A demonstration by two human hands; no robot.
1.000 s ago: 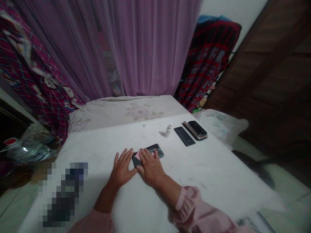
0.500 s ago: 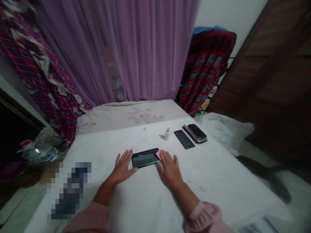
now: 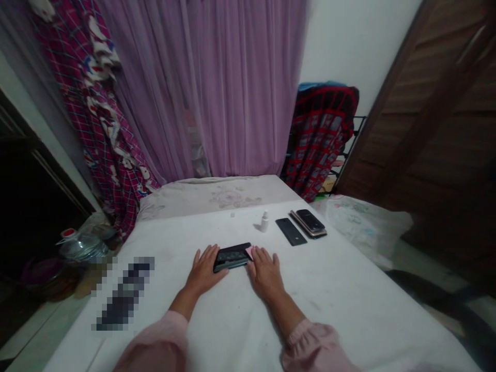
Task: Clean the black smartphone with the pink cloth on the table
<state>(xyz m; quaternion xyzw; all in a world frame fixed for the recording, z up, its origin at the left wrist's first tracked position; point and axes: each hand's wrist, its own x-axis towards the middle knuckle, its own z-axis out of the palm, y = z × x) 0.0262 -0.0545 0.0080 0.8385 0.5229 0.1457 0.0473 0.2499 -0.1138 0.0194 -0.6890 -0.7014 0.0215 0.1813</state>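
Observation:
A dark smartphone lies on the white-covered bed, its glossy face upward and reflecting light. My left hand grips its left end, thumb along the near edge and fingers at the far corner. Over the right end lies my right hand, closed on a small pink cloth pressed to the glass. Only a corner of the cloth shows past the fingers. Beyond my right hand stands a small white spray bottle, upright.
To the right of the bottle lies a flat dark phone, beside a stack of phones. A tiny pale square rests farther back. A pixelated dark item is at the left. Past the bed's left edge sits a clear jug.
My view has tilted up slightly, so the scene sits lower. Both hands stay at the phone's ends, with the pink cloth still under my right fingers.

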